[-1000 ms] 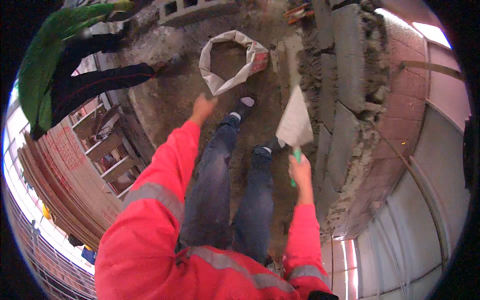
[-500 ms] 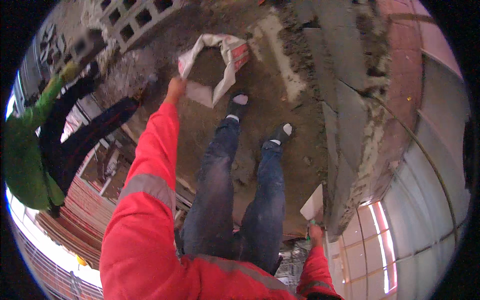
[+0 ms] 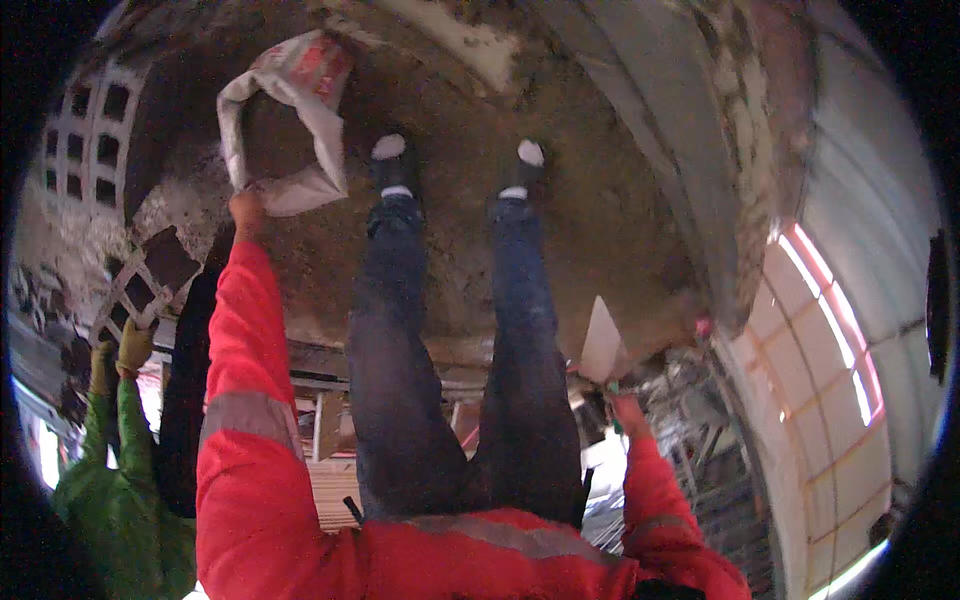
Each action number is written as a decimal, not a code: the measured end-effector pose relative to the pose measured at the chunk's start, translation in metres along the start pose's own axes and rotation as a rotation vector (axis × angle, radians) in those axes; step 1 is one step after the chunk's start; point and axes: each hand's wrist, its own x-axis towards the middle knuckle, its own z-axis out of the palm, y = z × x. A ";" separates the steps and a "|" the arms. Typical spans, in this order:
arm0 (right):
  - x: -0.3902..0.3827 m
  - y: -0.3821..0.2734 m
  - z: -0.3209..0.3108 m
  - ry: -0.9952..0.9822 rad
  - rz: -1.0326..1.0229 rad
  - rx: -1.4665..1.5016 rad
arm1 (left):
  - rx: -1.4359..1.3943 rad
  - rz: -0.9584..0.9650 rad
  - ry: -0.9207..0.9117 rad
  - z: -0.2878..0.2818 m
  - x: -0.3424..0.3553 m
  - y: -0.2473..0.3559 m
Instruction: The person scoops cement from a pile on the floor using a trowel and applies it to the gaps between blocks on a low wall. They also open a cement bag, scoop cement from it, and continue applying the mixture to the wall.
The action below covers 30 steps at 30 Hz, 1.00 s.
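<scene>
while your left hand [image 3: 247, 214] has its fingers closed on the near rim of the open-mouthed white paper sack [image 3: 302, 192], your right hand [image 3: 628, 414] is curled around the handle of a pointed masonry trowel [image 3: 602, 347], out beside your right leg [image 3: 525, 350]. the sack sits ahead and left of your left shoe [image 3: 394, 165]; you cannot tell whether it touches the floor [image 3: 450, 250]. at far left, a co-worker's gloved hands [image 3: 134, 350] meet a hollow concrete block [image 3: 150, 273].
</scene>
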 end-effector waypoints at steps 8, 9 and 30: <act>-0.030 0.003 0.062 0.193 0.054 0.483 | -0.715 0.093 0.028 -0.139 -0.080 0.128; -0.035 -0.003 0.069 0.189 0.064 0.509 | -0.786 0.045 0.013 -0.155 -0.089 0.142; -0.120 -0.019 0.237 0.242 0.243 0.710 | 0.275 0.802 0.051 -0.249 -0.282 0.398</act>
